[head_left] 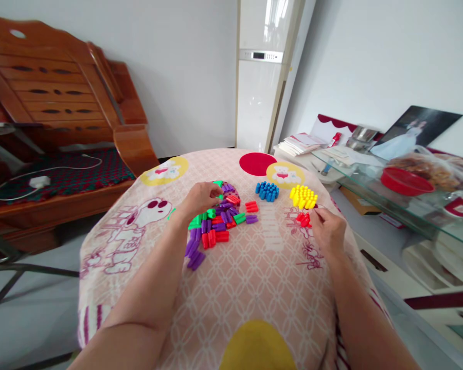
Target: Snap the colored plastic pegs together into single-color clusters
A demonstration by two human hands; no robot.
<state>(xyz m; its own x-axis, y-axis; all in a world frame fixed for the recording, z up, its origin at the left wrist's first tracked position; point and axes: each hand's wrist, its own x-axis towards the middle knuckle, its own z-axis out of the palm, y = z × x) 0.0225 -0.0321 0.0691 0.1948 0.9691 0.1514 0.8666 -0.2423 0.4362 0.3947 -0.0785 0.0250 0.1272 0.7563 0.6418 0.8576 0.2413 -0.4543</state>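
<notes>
A loose pile of small plastic pegs in purple [196, 260], red [222, 236] and green [239, 218] spreads over the middle left of the cloth-covered table [254, 288]. My left hand [202, 199] is over the pile's far part, fingers bent together beside green pegs; what they hold is hidden. On the right, my right hand [329, 229] pinches at the edge of a small cluster of red pegs [303, 220]. Just beyond that cluster, yellow pegs [303, 196] stand upright in a tight group. Blue pegs [267, 191] stand grouped to their left.
A wooden bench [54, 92] with a white cable and plug stands left. To the right, a glass shelf [409, 205] bears a red bowl [407, 181], bags and papers. A tall white air conditioner [258, 97] stands behind the table.
</notes>
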